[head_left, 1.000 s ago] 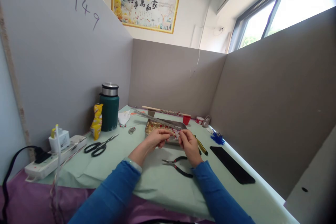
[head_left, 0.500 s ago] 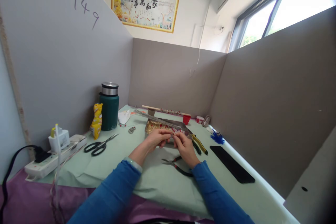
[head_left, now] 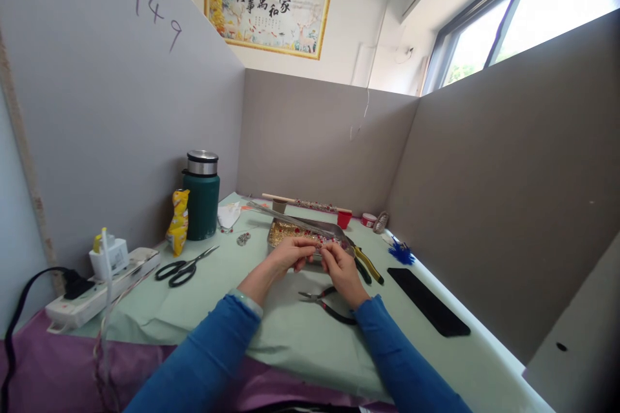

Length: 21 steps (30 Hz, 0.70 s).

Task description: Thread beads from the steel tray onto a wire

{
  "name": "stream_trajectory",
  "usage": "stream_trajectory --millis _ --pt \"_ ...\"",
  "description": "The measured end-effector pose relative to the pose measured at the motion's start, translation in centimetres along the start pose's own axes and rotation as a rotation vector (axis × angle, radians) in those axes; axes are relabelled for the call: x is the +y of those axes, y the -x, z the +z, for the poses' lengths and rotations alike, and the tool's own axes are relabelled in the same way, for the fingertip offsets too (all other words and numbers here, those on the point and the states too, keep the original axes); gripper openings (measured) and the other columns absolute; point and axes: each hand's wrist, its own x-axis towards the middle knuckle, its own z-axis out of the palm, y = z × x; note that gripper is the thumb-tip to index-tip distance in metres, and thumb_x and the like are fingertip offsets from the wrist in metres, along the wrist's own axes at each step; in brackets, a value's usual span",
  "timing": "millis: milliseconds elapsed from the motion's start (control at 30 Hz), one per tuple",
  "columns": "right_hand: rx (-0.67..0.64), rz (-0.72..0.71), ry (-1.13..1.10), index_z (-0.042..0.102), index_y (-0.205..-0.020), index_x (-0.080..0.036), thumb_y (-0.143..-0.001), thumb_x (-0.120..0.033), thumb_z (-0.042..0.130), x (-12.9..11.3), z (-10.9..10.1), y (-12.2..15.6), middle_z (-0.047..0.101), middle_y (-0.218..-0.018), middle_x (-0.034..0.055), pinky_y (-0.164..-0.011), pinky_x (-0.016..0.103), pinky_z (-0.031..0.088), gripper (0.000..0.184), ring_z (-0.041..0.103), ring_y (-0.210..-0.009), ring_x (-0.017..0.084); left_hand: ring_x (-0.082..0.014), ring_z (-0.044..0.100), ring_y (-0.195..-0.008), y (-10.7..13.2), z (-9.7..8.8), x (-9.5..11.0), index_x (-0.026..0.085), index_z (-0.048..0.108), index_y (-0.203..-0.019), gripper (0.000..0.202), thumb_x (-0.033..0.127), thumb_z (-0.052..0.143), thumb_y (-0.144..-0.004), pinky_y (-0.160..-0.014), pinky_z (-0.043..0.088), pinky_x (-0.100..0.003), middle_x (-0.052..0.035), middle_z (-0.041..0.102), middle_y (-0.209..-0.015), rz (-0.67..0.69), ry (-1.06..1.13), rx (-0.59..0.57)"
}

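Power strip at desk's left edge; scissors just inward of it, green flask behind, toward back-left corner. Left hand, fingertips pinched shut on small beaded piece, over near rim of bead tray at desk's middle. Right hand pinched same piece from other side. Black pliers lay below right wrist; yellow-handled pliers by tray's right corner; black pad along right edge.
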Motion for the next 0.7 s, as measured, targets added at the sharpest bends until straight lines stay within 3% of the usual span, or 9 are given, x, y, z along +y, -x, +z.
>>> stream_trajectory --millis 367,700 --pt "0.054 0.032 0.014 0.051 -0.078 -0.020 -0.086 -0.038 0.043 0.32 -0.15 -0.18 0.045 -0.052 -0.0045 -0.048 0.023 0.032 0.021 0.040 -0.048 0.011 -0.0023 0.034 -0.035 0.25 0.17 0.50 0.009 0.063 -0.103 0.038 0.027 0.063 -0.069 -0.036 0.020 -0.020 0.0006 0.055 -0.060 -0.025 -0.024 -0.004" --pt "0.053 -0.054 0.225 0.054 -0.087 -0.020 -0.088 -0.033 0.040 -0.07 -0.26 0.12 0.050 -0.058 -0.0028 -0.053 0.023 0.036 0.019 0.045 -0.051 0.012 -0.0028 0.036 -0.035 0.09 0.20 0.09 0.012 0.061 -0.089 0.024 0.023 0.058 -0.068 -0.037 0.025 -0.019 0.0014 0.056 -0.062 -0.006 -0.065 0.005"
